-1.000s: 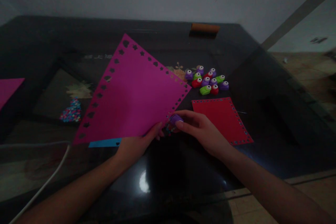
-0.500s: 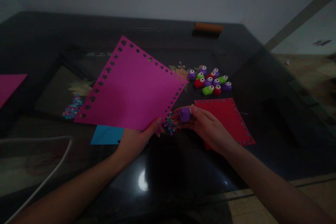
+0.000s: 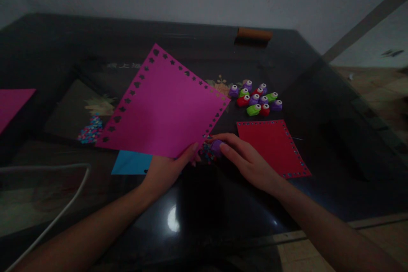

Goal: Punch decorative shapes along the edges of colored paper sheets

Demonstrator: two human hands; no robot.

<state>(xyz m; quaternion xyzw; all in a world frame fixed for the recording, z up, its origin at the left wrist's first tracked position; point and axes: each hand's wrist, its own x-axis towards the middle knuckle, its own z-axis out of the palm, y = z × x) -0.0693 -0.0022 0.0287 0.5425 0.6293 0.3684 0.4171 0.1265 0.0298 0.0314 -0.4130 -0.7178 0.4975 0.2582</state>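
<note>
My left hand (image 3: 165,170) pinches the near corner of a magenta paper sheet (image 3: 165,106) and holds it tilted above the dark table. Punched shapes run along the sheet's edges. My right hand (image 3: 245,159) is closed on a small purple craft punch (image 3: 216,147) at the sheet's lower right edge. A little heap of coloured paper bits (image 3: 207,154) lies under the punch, between my two hands.
A cluster of purple, green and red punches (image 3: 256,100) sits behind a red punched sheet (image 3: 274,146). A blue sheet (image 3: 130,163) lies under the magenta one. More confetti (image 3: 91,129), another magenta sheet (image 3: 12,104), a white cable (image 3: 63,208) and an orange block (image 3: 253,34) are on the glossy table (image 3: 197,216).
The magenta sheet tipped and shifted slightly in my left hand. My right hand drew the purple punch away from the edge, then brought it back down against it.
</note>
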